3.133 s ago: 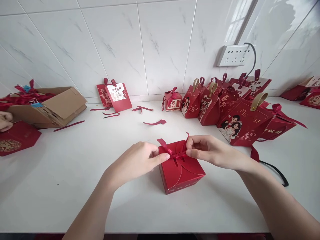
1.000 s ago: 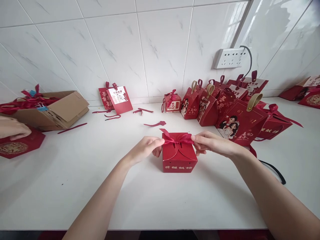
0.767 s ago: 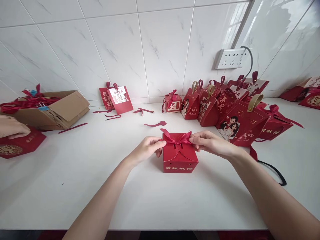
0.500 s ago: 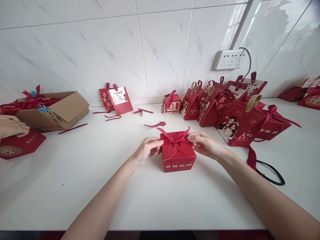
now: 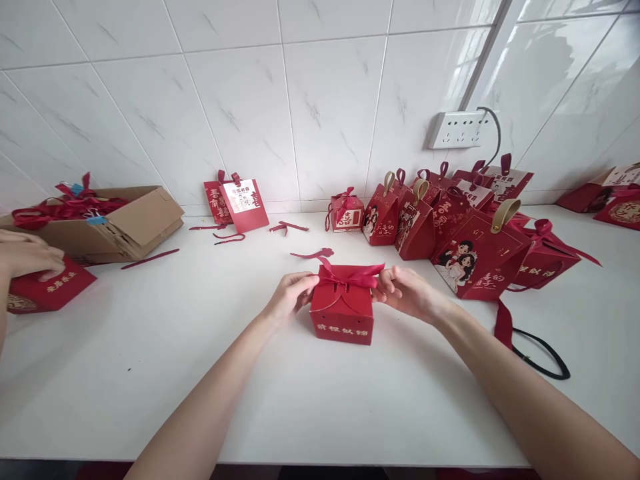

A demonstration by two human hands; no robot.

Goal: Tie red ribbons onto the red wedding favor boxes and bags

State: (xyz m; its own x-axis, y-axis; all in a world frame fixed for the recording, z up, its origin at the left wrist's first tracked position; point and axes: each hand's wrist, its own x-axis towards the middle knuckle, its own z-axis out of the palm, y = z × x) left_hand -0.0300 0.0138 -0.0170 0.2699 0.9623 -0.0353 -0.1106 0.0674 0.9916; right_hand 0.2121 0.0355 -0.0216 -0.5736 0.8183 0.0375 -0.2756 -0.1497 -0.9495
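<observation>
A white tabletop (image 5: 290,407) fills the lower half of my view, running back to a wall (image 5: 330,100) of pale, grey-veined tiles. I see a white socket panel (image 5: 457,130) with a dark cable at upper right, and an open cardboard carton (image 5: 145,223) heaped with red ribbon at left. Short dark red strips (image 5: 287,227) lie scattered near the wall, and a black loop (image 5: 547,370) lies at lower right. At the left edge, another person's hand (image 5: 30,253) rests on a separate red carton (image 5: 73,287).

The red gift box (image 5: 345,319) stands upright just right of centre, its front lettered 前程似锦 in gold. Behind it, the small box (image 5: 347,217) against the wall bears 喜 characters. The large handled bag (image 5: 480,257) at right shows a cartoon couple, with 喜的日子 legible; the cards (image 5: 245,205) at upper left read 吾家有喜.

I see both forearms reaching up from the bottom corners, one hand at each side of the gift box. The left hand (image 5: 293,293) pinches the bow (image 5: 357,276) at the box's upper left edge. The right hand (image 5: 407,293) has its fingers loosely bent beside the bow's right end; whether they touch box or ribbon, I can't tell.
</observation>
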